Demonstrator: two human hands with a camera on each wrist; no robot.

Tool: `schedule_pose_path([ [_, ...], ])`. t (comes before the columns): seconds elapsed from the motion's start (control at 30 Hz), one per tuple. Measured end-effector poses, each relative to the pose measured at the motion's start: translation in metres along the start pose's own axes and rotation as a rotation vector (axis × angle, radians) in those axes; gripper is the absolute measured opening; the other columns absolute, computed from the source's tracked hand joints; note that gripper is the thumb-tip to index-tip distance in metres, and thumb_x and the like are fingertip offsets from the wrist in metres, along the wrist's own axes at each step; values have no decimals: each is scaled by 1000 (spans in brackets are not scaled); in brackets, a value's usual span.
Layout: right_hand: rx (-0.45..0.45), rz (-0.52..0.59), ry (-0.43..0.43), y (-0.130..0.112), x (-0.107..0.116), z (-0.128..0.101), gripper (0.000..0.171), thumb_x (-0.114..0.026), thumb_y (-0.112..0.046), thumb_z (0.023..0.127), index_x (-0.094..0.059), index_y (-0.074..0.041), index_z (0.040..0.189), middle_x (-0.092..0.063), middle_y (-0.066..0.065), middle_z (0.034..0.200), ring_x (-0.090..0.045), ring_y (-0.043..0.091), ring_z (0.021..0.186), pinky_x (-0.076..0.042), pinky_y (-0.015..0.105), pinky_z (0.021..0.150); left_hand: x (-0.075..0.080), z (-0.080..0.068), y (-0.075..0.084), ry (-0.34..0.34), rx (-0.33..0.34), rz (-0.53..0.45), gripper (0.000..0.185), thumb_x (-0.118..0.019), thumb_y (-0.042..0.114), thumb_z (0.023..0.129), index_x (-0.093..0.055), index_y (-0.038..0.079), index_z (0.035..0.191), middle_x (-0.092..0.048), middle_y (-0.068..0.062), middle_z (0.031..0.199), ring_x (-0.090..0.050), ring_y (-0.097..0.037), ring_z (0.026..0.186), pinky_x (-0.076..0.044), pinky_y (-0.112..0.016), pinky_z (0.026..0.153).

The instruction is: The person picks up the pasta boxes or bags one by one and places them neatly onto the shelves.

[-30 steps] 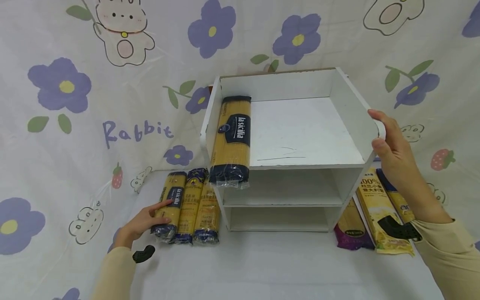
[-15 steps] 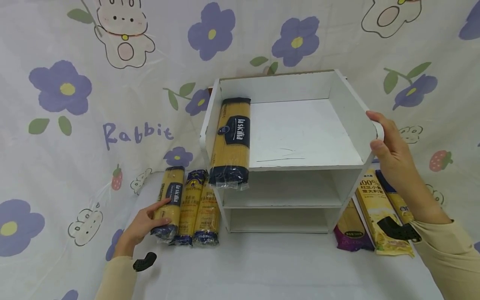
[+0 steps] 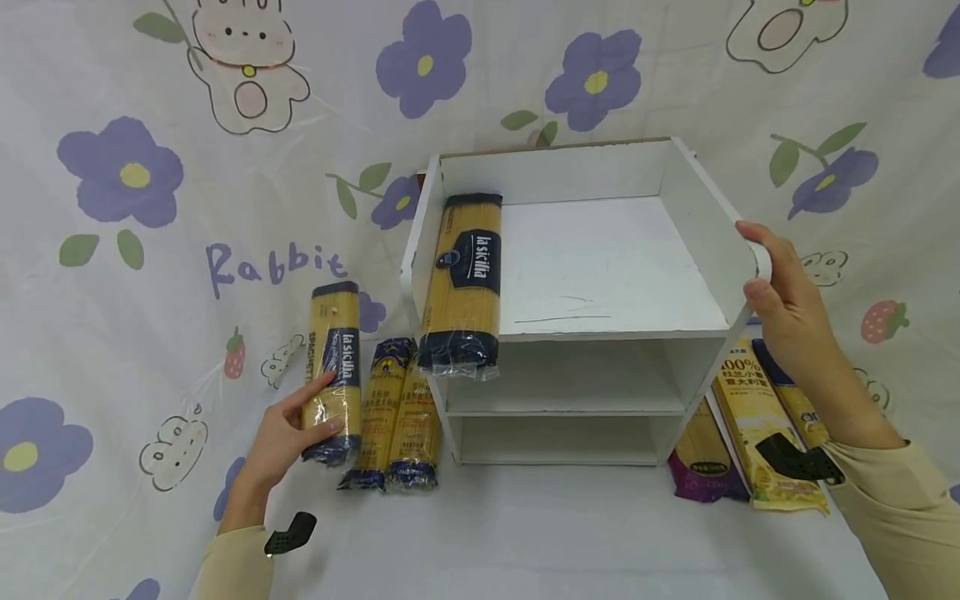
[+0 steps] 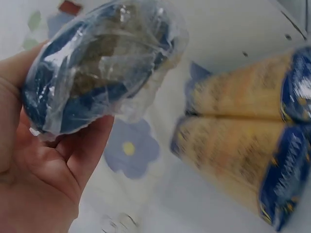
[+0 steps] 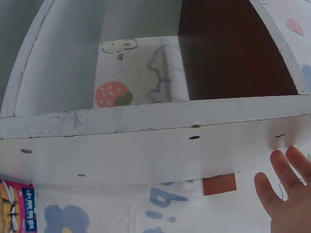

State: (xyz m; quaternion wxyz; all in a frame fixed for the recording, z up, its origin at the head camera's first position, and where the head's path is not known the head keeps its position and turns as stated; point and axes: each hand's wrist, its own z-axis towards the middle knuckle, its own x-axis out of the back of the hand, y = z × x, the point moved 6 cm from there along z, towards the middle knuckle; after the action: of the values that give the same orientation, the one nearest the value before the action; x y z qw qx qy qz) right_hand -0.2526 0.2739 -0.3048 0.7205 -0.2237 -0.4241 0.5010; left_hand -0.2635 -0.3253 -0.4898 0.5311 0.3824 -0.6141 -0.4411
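Note:
My left hand (image 3: 276, 437) grips a yellow and dark-blue spaghetti pack (image 3: 324, 321) between thumb and fingers, raised and tilted upright beside the shelf. In the left wrist view, the clear wrapped end of the spaghetti pack (image 4: 107, 68) faces the camera over the palm. At the right, my right hand (image 3: 795, 312) holds the front of the side panel of a white shelf unit (image 3: 607, 267), thumb inside and fingers over the edge. In the right wrist view, fingertips (image 5: 279, 158) touch the outside of the panel. Another spaghetti pack (image 3: 459, 308) lies on the top tier against the left wall.
Two pasta packs (image 3: 382, 417) (image 3: 415, 425) lie on the white table left of the shelf. Right of it are a purple-ended pack (image 3: 705, 458), a yellow pack (image 3: 757, 417) and a blue-topped pack (image 3: 795, 400). A patterned cloth (image 3: 247, 192) hangs behind.
My left hand has lifted the spaghetti pack off the table beside the other two packs, up and toward the back. The right hand stays on the shelf's side panel.

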Motion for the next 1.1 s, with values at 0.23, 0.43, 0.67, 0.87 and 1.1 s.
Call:
schedule_pose_path([
  [0.23, -15, 22, -1, -2, 0, -1, 52, -43, -20, 105, -31, -21, 155, -33, -7, 153, -39, 10, 135, -39, 17, 106, -7, -11, 56, -6, -142, -31, 73, -72, 6, 89, -40, 23, 152, -55, 4, 132, -66, -7, 103, -58, -22, 81],
  [0.43, -29, 14, -3, -4, -1, -2, 52, -42, -20, 105, -30, -21, 156, -32, -9, 154, -38, 10, 137, -37, 23, 113, -11, -23, 106, -18, -255, -82, 74, -71, -4, 86, -41, 15, 151, -58, 2, 128, -67, -8, 99, -59, -22, 79],
  [0.67, -25, 22, -8, -2, -1, -2, 52, -42, -19, 105, -30, -20, 156, -32, -9, 153, -38, 10, 137, -39, 19, 110, -17, -36, 151, -30, -315, -144, 77, -69, -12, 83, -42, 12, 151, -55, -2, 134, -65, -11, 103, -59, -23, 81],
  [0.87, -25, 18, -10, 0, 0, -1, 52, -43, -20, 105, -30, -21, 156, -33, -9, 153, -39, 10, 136, -39, 19, 110, -24, -51, 179, -14, -353, -157, 78, -70, -14, 81, -43, 11, 150, -57, -3, 133, -66, -12, 102, -60, -24, 80],
  [1.1, -10, 16, -10, 2, 0, 0, 53, -43, -18, 105, -30, -20, 156, -34, -7, 153, -41, 10, 132, -42, 12, 99, -39, -71, 210, -32, -421, -220, 79, -69, -19, 77, -44, 5, 148, -60, -6, 133, -67, -15, 103, -60, -27, 81],
])
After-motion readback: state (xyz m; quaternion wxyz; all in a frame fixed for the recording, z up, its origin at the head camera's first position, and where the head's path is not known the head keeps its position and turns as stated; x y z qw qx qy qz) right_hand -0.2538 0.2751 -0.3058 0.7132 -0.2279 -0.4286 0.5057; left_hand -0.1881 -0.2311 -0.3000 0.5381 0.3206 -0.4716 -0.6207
